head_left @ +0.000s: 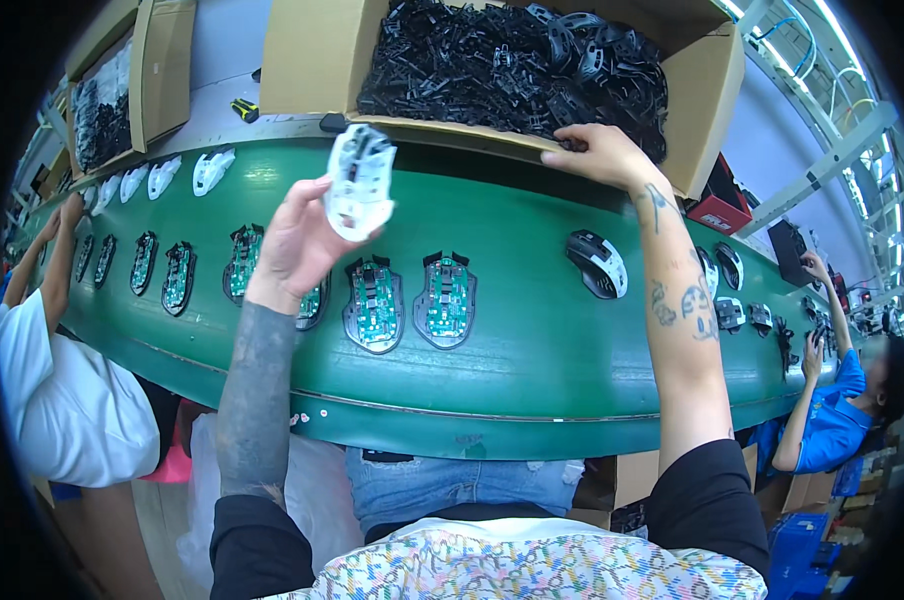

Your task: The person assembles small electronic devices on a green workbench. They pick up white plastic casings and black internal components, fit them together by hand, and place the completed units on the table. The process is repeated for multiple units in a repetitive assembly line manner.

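Note:
My left hand [297, 235] is closed on a white mouse shell [357, 185], held up over the green belt with its hollow side and some black parts showing. At the near rim of a large cardboard box [712, 110], the fingers of my right hand [607, 157] pinch a small black plastic part [573, 145], its shape mostly hidden. Behind that hand, the box is heaped with black plastic parts [472, 75]. Below my left hand, mouse bases with green circuit boards [374, 305] lie in a row on the belt. One assembled black-and-grey mouse [597, 264] rests left of my right forearm.
Several white shells [212, 172] line the belt's far left. A yellow-and-black cutter [244, 110] lies behind the belt [532, 370]. A red-and-black box [720, 205] stands right of the cardboard box. Co-workers in white [97, 400] and blue [827, 425] are at either side.

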`<state>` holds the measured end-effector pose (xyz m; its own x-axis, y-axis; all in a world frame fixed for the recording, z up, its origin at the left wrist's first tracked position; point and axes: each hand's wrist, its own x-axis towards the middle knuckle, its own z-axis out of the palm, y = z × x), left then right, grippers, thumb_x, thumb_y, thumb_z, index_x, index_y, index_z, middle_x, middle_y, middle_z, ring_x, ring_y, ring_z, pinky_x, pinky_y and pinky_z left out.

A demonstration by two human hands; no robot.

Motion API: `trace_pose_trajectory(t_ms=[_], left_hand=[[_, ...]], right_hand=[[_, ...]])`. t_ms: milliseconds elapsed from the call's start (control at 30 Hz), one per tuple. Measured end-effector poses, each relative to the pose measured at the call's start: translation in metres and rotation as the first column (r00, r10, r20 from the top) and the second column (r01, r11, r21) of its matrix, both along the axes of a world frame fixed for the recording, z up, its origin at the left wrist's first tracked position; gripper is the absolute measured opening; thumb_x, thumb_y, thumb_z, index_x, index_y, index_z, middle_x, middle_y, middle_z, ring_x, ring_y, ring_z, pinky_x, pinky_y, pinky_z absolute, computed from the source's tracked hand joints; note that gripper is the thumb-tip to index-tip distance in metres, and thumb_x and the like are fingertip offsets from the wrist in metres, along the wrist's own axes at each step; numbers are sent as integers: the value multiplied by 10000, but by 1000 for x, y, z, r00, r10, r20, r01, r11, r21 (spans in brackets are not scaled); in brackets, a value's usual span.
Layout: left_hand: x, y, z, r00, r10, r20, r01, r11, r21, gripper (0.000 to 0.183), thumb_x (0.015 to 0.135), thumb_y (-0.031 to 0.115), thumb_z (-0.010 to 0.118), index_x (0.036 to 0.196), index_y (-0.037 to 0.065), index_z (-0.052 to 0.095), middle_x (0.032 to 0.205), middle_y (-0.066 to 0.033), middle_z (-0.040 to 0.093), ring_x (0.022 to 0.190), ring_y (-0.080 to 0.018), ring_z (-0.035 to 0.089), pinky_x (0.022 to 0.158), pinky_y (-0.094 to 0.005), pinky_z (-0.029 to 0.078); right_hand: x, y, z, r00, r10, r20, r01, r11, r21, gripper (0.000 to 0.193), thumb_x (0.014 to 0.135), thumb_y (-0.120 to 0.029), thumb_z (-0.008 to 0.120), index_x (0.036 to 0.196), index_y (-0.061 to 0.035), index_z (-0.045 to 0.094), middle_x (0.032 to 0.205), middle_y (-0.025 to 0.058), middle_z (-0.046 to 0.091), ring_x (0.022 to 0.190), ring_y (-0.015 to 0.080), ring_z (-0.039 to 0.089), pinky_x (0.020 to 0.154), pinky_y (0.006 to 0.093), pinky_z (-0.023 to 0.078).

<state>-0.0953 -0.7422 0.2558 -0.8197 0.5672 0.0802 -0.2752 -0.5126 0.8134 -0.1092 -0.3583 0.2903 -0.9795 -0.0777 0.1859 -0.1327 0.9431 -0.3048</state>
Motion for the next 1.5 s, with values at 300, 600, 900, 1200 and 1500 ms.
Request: trace_pose_trajectory(t_ms=[300, 600, 900, 1200, 1500], left_hand=[[49, 119, -25, 994, -107, 35, 107, 994, -10, 537, 870, 365, 649, 1253, 46, 451, 1072, -118, 619, 951, -257, 657, 735, -336, 585], [73, 131, -50, 968, -205, 146, 221, 970, -103, 601, 838, 481, 652, 1250, 84, 465, 1009, -66, 615, 770, -178, 666, 534, -251, 550], [81, 137, -52, 993, -107, -43, 97, 976, -196, 569, 834, 402, 696, 1223, 57, 464, 1011, -84, 615, 753, -166, 654, 555, -274, 547], [72, 127, -50, 682, 40, -731, -501, 753, -426, 801, 774, 464, 742, 1237, -61, 354, 1125, -173, 569, 1016, -223, 592, 863, -334, 491], [63, 116, -34, 931, -224, -289, 74, 890, -451, 662, 773, 183, 726, 1311, 0, 388, 1139, -119, 564, 1016, -181, 577, 851, -314, 499]], right_hand=[[94, -25, -42, 988, 88, -130, -151, 304, -941, 209, 885, -100, 644, 1050, 4, 571, 882, 93, 681, 738, 108, 632, 630, 208, 493], [144, -62, -75, 963, 210, -171, -199, 121, -972, 220, 852, -50, 670, 1062, -4, 621, 903, 38, 638, 813, 92, 616, 670, 214, 487], [142, -79, -93, 976, 81, -204, -212, 120, -970, 268, 862, -74, 670, 1097, 3, 567, 979, 58, 630, 832, 89, 603, 668, 210, 489], [148, -92, -89, 970, 96, -222, -236, 174, -956, 306, 917, -109, 601, 1184, 11, 510, 904, 24, 573, 754, 58, 567, 619, 195, 478], [144, -89, -90, 962, 5, -273, -242, 473, -847, 207, 860, -84, 670, 1048, -6, 629, 848, 7, 562, 713, 46, 530, 626, 173, 460]])
